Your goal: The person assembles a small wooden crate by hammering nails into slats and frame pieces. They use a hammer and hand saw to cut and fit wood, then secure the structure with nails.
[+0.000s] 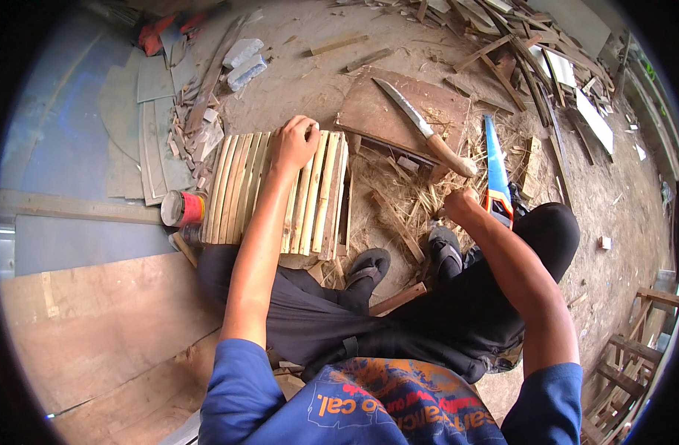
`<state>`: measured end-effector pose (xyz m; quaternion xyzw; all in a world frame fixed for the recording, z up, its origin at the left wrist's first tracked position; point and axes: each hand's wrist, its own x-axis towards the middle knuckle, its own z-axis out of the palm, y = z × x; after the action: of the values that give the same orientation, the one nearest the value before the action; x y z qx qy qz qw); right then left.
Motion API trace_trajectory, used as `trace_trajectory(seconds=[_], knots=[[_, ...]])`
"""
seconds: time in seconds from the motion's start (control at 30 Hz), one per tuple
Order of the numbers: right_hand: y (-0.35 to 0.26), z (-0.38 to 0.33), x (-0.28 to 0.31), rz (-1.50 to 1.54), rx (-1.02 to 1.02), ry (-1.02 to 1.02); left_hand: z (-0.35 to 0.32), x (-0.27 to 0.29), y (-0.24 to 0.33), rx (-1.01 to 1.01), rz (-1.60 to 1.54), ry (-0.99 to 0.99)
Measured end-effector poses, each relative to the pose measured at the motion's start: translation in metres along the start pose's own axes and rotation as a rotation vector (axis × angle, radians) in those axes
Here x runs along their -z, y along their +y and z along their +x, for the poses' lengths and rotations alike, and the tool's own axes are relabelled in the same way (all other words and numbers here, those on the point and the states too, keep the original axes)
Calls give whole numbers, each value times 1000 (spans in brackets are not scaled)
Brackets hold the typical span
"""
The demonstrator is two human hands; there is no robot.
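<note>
A slatted rack (233, 182) of pale bamboo or wood strips lies in front of me on the left. Over its far edge is my left hand (295, 141), fingers curled closed; anything pinched in them is too small to make out. My right hand (462, 204) is closed low beside the blue handsaw (495, 159), its grip partly hidden from view. A large knife (414, 115) with a wooden handle rests on a brown board (369, 111), its handle end just beyond my right hand. What the right fingers hold cannot be made out.
Wood shavings (410, 204) and offcuts litter the floor around my sandalled feet. A red-labelled can (184, 208) stands left of the rack, above a plywood sheet (109, 304). Scrap wood (532, 67) is heaped at the far right; white blocks (245, 64) lie at the far left.
</note>
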<state>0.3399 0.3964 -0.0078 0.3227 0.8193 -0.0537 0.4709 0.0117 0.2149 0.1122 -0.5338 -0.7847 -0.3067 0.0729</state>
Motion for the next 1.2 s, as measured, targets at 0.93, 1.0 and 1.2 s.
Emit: trace_trajectory(seconds=[0.93, 1.0, 1.2], knots=[[22, -260, -17, 2052, 639, 1345, -24, 18, 210, 105, -855, -169], [35, -256, -71, 2280, 386, 1255, -31, 17, 273, 51, -1056, -279], [89, -138, -332, 1769, -736, 1069, -66, -27, 381, -158, -1199, -667]])
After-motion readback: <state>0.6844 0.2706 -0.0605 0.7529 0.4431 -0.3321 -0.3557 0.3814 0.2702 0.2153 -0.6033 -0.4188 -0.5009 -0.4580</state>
